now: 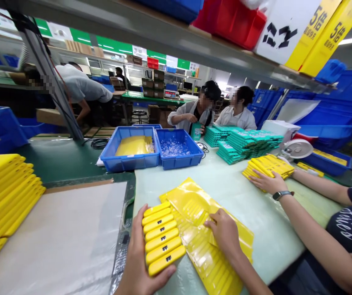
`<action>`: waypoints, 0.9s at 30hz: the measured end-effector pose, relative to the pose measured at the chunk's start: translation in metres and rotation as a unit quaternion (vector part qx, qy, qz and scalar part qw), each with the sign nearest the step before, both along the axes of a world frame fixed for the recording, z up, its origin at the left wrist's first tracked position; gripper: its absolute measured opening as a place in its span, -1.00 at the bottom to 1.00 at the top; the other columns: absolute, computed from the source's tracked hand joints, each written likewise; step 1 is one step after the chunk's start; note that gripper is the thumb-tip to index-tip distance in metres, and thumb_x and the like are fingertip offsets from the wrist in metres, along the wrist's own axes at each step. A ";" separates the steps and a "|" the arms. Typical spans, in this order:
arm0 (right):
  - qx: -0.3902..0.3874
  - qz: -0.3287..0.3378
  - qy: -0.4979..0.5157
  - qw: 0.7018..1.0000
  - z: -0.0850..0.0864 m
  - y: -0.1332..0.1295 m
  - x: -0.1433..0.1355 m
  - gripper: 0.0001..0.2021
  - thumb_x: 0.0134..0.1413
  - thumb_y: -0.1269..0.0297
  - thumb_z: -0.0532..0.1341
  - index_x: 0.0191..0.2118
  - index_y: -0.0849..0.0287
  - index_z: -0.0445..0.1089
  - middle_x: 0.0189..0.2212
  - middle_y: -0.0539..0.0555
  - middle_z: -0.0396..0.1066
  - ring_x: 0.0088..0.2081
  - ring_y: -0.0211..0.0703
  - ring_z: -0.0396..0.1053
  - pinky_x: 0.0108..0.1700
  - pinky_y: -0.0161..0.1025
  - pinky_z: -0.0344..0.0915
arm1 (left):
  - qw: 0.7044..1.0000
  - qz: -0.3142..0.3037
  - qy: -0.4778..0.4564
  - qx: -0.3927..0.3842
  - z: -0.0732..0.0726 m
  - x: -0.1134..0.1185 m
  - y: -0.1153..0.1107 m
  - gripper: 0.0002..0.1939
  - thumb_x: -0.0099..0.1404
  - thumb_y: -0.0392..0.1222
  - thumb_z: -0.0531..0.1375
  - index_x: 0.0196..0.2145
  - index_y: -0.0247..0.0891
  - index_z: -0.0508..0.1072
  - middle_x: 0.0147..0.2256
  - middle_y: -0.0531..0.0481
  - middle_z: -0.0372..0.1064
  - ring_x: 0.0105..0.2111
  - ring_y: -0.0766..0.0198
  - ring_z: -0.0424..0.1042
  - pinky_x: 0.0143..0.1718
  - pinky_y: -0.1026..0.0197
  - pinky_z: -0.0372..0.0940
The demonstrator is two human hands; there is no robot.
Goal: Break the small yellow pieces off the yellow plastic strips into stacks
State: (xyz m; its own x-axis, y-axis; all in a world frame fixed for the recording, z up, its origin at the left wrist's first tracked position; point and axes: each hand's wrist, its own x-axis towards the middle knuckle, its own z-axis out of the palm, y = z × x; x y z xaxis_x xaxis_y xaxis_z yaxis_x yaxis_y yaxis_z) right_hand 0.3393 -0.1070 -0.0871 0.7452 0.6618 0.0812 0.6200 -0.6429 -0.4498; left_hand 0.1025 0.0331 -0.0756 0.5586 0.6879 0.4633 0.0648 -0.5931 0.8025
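My left hand (139, 262) grips a row of several yellow plastic cases (161, 237) stood on edge on the pale green table (240, 192). My right hand (223, 231) presses down on a pile of flat yellow plastic bags (194, 205) just to the right of the cases, its fingers closed on the top bag's edge.
A co-worker's hand (266, 182) with a wristwatch rests on a yellow stack (269, 166) at right. Two blue bins (151, 149) stand behind, green box stacks (243, 143) and a tape dispenser (295, 149) farther right. Yellow cases (4, 192) are piled far left beside a white sheet (59, 237).
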 end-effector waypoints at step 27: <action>0.151 0.097 0.392 0.902 0.068 -0.018 -0.001 -0.60 -0.20 -0.08 0.49 -0.48 0.20 0.54 -0.48 0.11 0.52 -0.36 -0.06 0.44 -0.26 -0.20 0.34 | 0.998 -0.061 -0.027 0.021 -0.002 0.001 -0.002 0.31 0.14 0.44 0.34 0.52 -0.18 -0.28 0.46 -0.43 -0.12 0.44 -0.44 0.03 0.40 -0.53 0.02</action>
